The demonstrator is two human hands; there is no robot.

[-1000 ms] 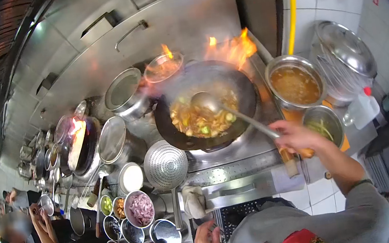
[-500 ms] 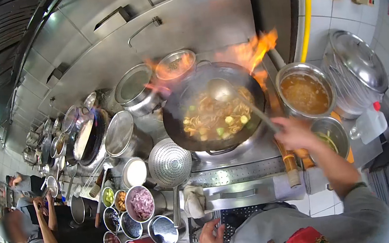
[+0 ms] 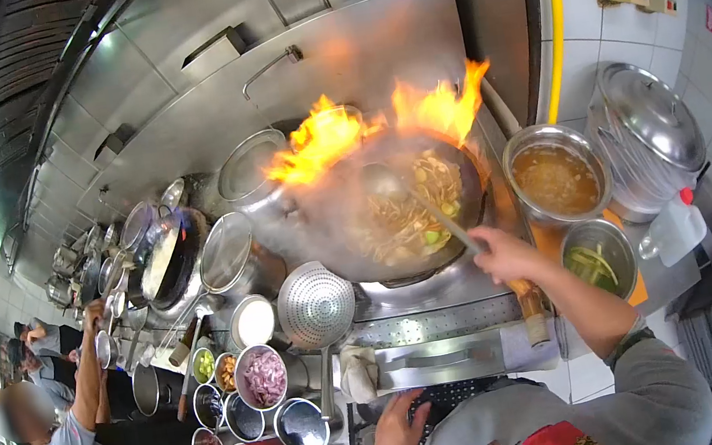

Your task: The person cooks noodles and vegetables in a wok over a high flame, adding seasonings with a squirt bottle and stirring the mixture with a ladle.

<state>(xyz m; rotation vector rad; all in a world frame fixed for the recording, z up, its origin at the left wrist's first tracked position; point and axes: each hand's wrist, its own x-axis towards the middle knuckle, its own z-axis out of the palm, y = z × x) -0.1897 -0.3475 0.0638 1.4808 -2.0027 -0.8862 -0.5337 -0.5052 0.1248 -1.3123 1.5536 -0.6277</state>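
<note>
My right hand [image 3: 503, 254] is wrapped round the handle of a long metal ladle [image 3: 381, 182]. Its bowl reaches into a large dark wok [image 3: 329, 246] over the burner. Noodles [image 3: 419, 200] with green vegetable pieces lie in the wok's right part, partly veiled by steam. Orange flames [image 3: 444, 107] rise along the wok's back rim. Down by the front of my body, my left hand [image 3: 400, 427] holds nothing, with the thumb apart from the fingers. Nearest to it is a folded cloth [image 3: 359, 373] on the counter edge.
A perforated strainer [image 3: 316, 305] lies left of the wok beside a pot of chopped onion [image 3: 265, 376] and several ingredient pots. To the right stand a bowl of brown broth [image 3: 557, 179] and a smaller metal pot [image 3: 598, 258]. A co-worker [image 3: 98, 427] stands at the left.
The flames have grown much larger, and steam has thickened over the wok. The ladle and my right hand have shifted left and slightly down. My left hand has moved slightly right and up.
</note>
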